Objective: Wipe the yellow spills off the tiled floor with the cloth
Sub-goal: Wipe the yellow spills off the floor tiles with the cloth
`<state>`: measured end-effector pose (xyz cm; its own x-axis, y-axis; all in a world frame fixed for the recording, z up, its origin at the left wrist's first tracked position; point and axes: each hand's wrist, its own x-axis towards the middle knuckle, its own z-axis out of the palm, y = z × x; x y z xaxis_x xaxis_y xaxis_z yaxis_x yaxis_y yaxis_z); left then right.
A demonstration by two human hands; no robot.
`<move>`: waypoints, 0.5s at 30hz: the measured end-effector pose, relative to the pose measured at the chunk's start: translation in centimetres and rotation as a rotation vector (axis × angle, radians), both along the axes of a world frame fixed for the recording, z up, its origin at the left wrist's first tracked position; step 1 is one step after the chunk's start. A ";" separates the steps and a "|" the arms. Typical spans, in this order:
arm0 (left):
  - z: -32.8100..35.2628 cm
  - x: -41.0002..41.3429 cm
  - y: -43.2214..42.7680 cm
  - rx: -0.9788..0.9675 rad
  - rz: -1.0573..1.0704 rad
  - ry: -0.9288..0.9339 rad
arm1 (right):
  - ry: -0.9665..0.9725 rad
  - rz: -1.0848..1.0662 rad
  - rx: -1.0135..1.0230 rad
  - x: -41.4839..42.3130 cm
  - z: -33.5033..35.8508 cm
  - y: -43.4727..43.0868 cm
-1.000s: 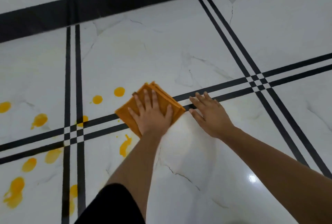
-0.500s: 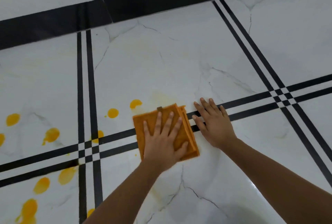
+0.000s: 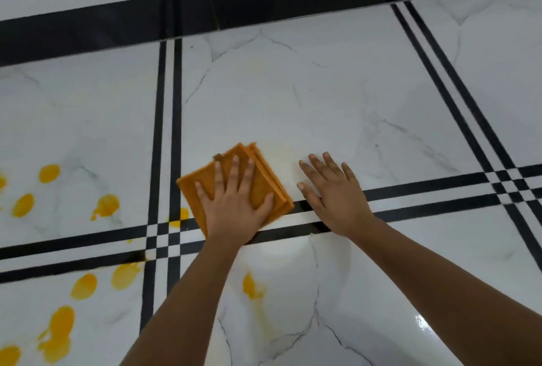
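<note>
Pressing flat with fingers spread, the left hand [image 3: 234, 207] lay palm-down on the cloth [image 3: 261, 181], gripping nothing, only bearing on the folded orange square. The right hand [image 3: 334, 192] was likewise open and flat, palm on the bare floor [image 3: 322, 96] just beside the cloth's right edge, holding nothing. The cloth sat tilted on a white marble tile, its near corner reaching the pair of black lines [image 3: 425, 195] that ran across under both hands. A faint yellowish smear [image 3: 281, 154] showed on the tile between the cloth and the right hand. Yellow spills [image 3: 108, 204] dotted the tiles to the left, one spot [image 3: 180, 216] just beside the cloth's left edge, and another spill [image 3: 250, 286] lay between the two forearms. A broad black band [image 3: 264, 5] crossed the floor's far side.
</note>
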<state>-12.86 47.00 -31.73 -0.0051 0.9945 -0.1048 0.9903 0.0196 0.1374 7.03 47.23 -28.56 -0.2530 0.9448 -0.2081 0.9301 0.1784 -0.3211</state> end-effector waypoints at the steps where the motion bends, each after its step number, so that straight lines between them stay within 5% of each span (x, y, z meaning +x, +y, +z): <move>1: 0.0 0.2 -0.1 -0.006 0.105 0.002 | -0.001 0.030 -0.005 -0.6 -0.1 0.0; 7: 0.4 -1.9 -4.7 -0.039 -0.134 0.033 | 0.003 0.103 0.022 -2.8 -0.5 0.6; 11: 0.2 -4.4 -1.6 -0.052 0.262 -0.010 | -0.006 0.183 0.030 -3.5 -0.8 -0.5; 15: 0.5 -1.8 -8.1 -0.028 0.188 -0.006 | 0.055 0.121 0.032 -3.7 -1.1 -1.9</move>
